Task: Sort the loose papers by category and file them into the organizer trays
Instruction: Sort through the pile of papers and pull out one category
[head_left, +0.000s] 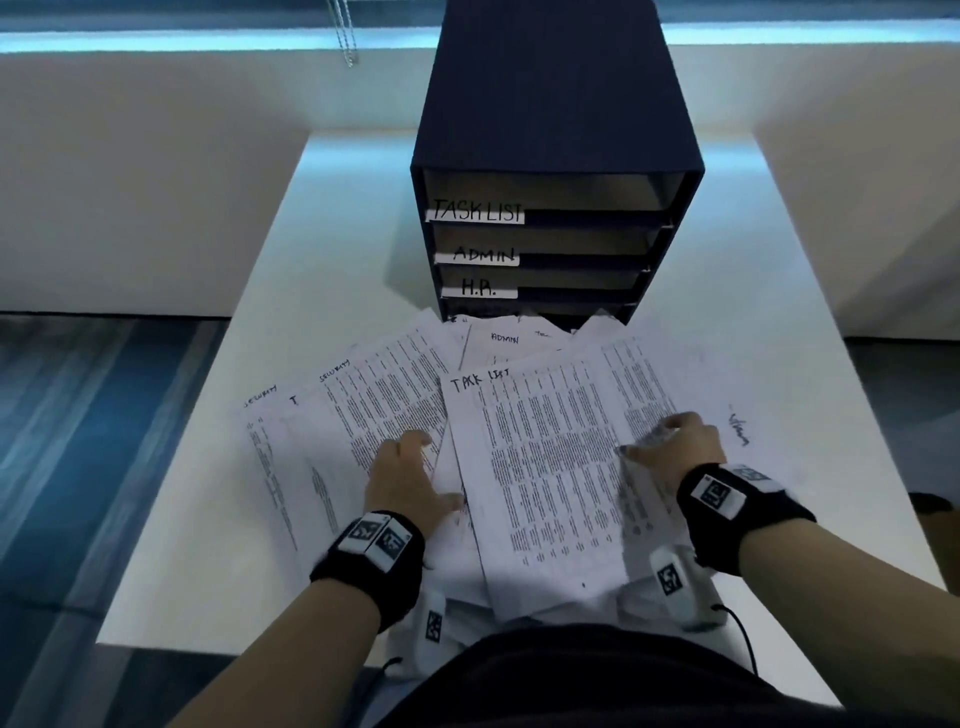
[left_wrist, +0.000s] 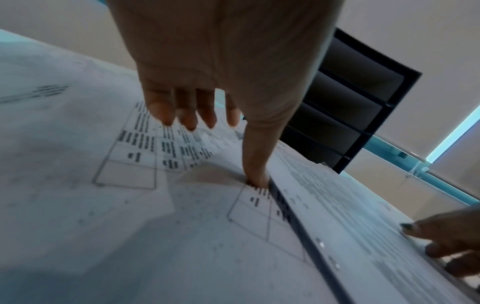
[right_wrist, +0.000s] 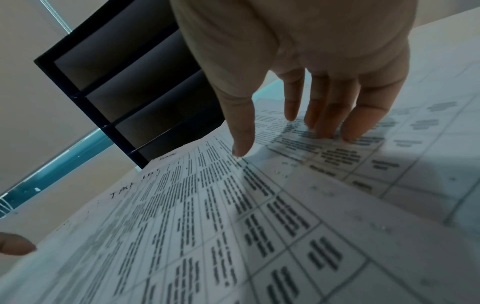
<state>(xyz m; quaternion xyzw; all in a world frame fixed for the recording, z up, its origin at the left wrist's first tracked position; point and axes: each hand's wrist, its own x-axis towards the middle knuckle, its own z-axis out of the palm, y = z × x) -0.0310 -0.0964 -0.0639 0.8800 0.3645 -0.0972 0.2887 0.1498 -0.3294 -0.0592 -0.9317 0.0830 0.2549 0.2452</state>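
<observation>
Loose printed papers (head_left: 322, 431) lie fanned over the white table (head_left: 311, 234) in front of a dark blue organizer (head_left: 556, 130). Its trays carry the labels TASK LIST (head_left: 475, 212), ADMIN (head_left: 480, 254) and H.R. (head_left: 478, 288); papers hide the bottom tray's front. A sheet headed TASK LIST (head_left: 540, 467) lies on top in the middle. My left hand (head_left: 415, 467) rests on the sheets to its left, fingers straight, thumb (left_wrist: 255, 181) pressing beside that sheet's edge. My right hand (head_left: 647, 441) touches its right edge, the fingers (right_wrist: 324, 127) straight on the paper below.
Sheets headed SECURITY sit at the left of the fan and one headed ADMIN (head_left: 504, 340) near the organizer. White partition walls flank the table. A blind cord (head_left: 345, 36) hangs behind. A small black object (head_left: 932, 504) sits at the table's right edge.
</observation>
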